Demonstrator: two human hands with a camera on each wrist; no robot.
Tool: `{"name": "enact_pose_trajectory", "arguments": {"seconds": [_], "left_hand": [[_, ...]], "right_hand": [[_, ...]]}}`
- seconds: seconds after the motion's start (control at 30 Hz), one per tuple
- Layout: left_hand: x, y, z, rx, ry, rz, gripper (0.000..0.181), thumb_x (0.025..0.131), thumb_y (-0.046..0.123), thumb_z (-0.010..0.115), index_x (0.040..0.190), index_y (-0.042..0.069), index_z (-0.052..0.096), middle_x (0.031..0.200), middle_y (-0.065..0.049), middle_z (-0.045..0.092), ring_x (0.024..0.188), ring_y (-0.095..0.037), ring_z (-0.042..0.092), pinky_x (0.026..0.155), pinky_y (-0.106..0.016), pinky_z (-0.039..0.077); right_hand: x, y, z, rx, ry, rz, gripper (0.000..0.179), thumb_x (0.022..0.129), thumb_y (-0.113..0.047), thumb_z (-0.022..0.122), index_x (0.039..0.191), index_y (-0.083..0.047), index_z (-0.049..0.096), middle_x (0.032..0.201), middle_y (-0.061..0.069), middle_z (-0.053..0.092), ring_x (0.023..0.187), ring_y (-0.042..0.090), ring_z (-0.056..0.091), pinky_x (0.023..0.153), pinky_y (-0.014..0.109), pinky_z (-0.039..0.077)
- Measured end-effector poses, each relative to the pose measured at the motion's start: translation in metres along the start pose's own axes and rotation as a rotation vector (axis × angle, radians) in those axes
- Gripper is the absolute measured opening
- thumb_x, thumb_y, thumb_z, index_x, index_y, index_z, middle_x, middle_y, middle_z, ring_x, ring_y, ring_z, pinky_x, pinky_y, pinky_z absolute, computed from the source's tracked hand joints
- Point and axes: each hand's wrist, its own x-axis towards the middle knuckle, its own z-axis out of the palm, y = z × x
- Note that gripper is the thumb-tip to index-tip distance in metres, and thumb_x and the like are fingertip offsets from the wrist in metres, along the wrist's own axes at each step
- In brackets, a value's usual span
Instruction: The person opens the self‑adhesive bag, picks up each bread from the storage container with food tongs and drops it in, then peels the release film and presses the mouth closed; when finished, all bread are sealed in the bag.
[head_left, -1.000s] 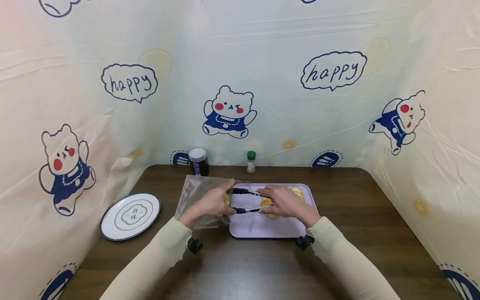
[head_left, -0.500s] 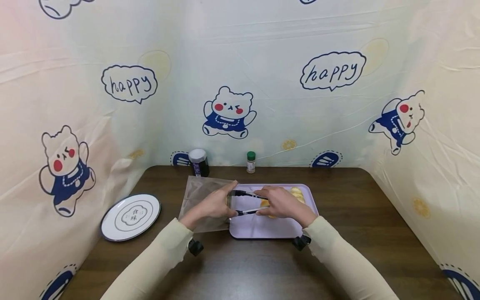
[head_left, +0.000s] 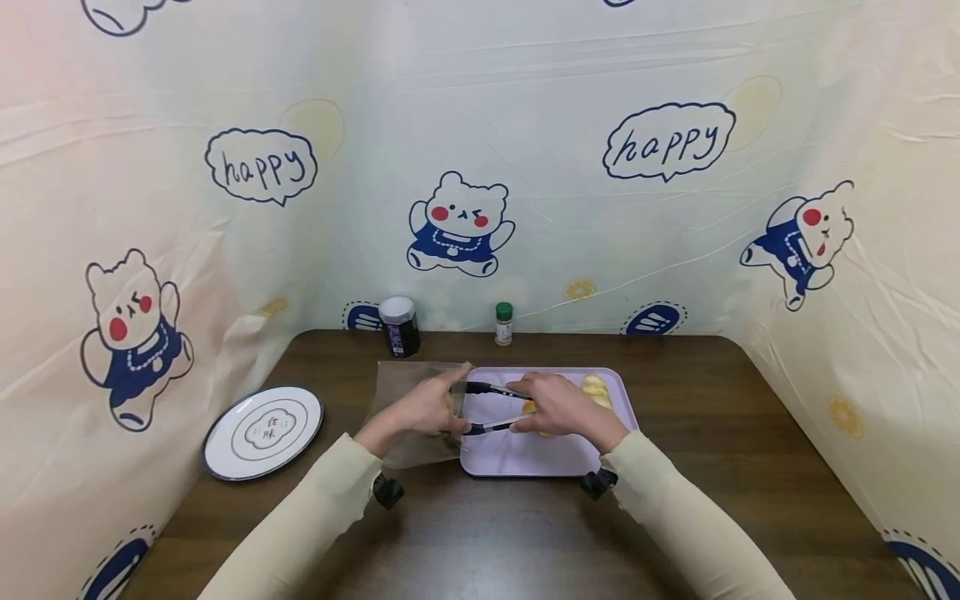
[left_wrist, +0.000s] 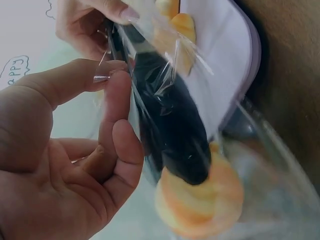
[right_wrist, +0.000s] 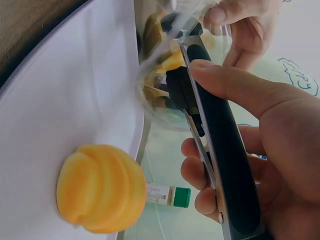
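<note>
My left hand (head_left: 427,407) pinches the edge of a clear plastic bag (head_left: 397,379) between thumb and fingers, left of the tray. With curled fingers and thumb, my right hand (head_left: 566,404) grips food tongs (right_wrist: 220,135) with black handles and black tips. Those tips reach into the bag's mouth. At one tip, seen through the plastic in the left wrist view, is a round orange-yellow bread roll (left_wrist: 220,205). Beneath my right hand, another orange roll (right_wrist: 102,187) sits on the lilac tray (head_left: 540,458). A pale twisted bread (head_left: 596,388) lies at the tray's right.
A white plate (head_left: 262,432) with a dark rim is at the left of the brown table (head_left: 480,533). Along the back edge stand a dark jar (head_left: 401,329) with a pale lid and a small green-capped bottle (head_left: 503,325). Printed cloth surrounds the table.
The bag's far edge has sunk lower and its near edge has come slightly toward me. My right hand and the tongs have shifted slightly left; both holds are the same.
</note>
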Motion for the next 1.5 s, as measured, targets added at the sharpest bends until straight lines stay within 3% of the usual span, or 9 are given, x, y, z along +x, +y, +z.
{"name": "enact_pose_trajectory", "arguments": {"seconds": [0.13,0.2,0.47,0.6,0.77,0.93,1.0,1.13,1.5], "left_hand": [[0.000,-0.002,-0.003,0.028,-0.001,-0.006,0.105,0.074,0.023,0.087,0.159,0.013,0.027,0.143,-0.019,0.057,0.119,-0.033,0.063,0.105,-0.045,0.049],[0.000,-0.002,-0.005,0.041,0.007,0.000,0.104,0.073,0.023,0.087,0.158,0.012,0.029,0.158,-0.013,0.040,0.135,-0.030,0.050,0.113,-0.048,0.042],[0.000,-0.003,-0.005,0.054,-0.007,-0.014,0.105,0.071,0.020,0.087,0.158,0.011,0.029,0.160,-0.013,0.038,0.133,-0.030,0.051,0.112,-0.049,0.042],[0.002,-0.005,-0.006,0.082,0.004,-0.028,0.105,0.071,0.019,0.087,0.158,0.010,0.029,0.157,-0.015,0.043,0.122,-0.029,0.056,0.108,-0.047,0.046],[0.002,-0.007,-0.008,0.098,0.019,-0.049,0.102,0.071,0.019,0.086,0.156,0.007,0.031,0.153,-0.017,0.047,0.110,-0.027,0.058,0.103,-0.046,0.048],[0.001,-0.008,-0.008,0.065,0.030,-0.059,0.101,0.072,0.019,0.086,0.156,0.008,0.032,0.156,-0.016,0.043,0.107,-0.026,0.058,0.101,-0.044,0.049],[0.000,-0.008,-0.008,0.064,0.034,-0.052,0.100,0.072,0.019,0.087,0.156,0.008,0.033,0.156,-0.016,0.043,0.109,-0.027,0.059,0.101,-0.045,0.049],[-0.001,-0.007,-0.009,0.063,0.039,-0.039,0.100,0.071,0.019,0.087,0.155,0.007,0.035,0.158,-0.015,0.040,0.119,-0.030,0.057,0.105,-0.047,0.047],[0.001,-0.007,-0.011,0.058,0.035,-0.031,0.095,0.074,0.019,0.086,0.154,0.007,0.036,0.162,-0.016,0.032,0.141,-0.037,0.044,0.116,-0.051,0.038]], "right_hand": [[-0.002,0.003,-0.004,-0.003,-0.026,0.046,0.072,0.080,-0.046,0.081,0.139,-0.010,0.060,0.128,0.011,0.067,0.105,0.023,0.067,0.093,0.041,0.055],[-0.003,0.004,-0.007,0.007,-0.039,0.067,0.072,0.080,-0.046,0.081,0.139,-0.010,0.059,0.131,0.012,0.066,0.108,0.024,0.066,0.096,0.042,0.055],[-0.014,0.010,-0.017,0.006,-0.040,0.060,0.071,0.081,-0.045,0.081,0.139,-0.010,0.059,0.135,0.012,0.063,0.115,0.028,0.065,0.099,0.046,0.053],[-0.023,0.017,-0.024,-0.001,-0.021,0.044,0.071,0.081,-0.046,0.080,0.139,-0.010,0.059,0.131,0.012,0.065,0.107,0.025,0.066,0.093,0.044,0.056],[-0.036,0.026,-0.033,0.033,-0.029,0.080,0.071,0.081,-0.046,0.080,0.140,-0.013,0.058,0.128,0.009,0.066,0.094,0.018,0.062,0.081,0.037,0.055],[-0.049,0.040,-0.037,0.056,-0.030,0.118,0.072,0.080,-0.046,0.081,0.141,-0.014,0.058,0.134,0.011,0.063,0.109,0.027,0.064,0.094,0.046,0.055],[-0.054,0.046,-0.037,0.052,-0.026,0.118,0.072,0.080,-0.047,0.081,0.140,-0.014,0.059,0.137,0.012,0.062,0.118,0.030,0.063,0.100,0.050,0.052],[-0.064,0.058,-0.038,0.051,-0.013,0.122,0.072,0.080,-0.047,0.080,0.139,-0.012,0.060,0.137,0.014,0.062,0.121,0.032,0.062,0.102,0.052,0.051],[-0.084,0.083,-0.046,0.016,-0.034,0.193,0.071,0.079,-0.048,0.081,0.135,-0.008,0.063,0.122,0.014,0.068,0.100,0.024,0.063,0.091,0.048,0.054]]}}
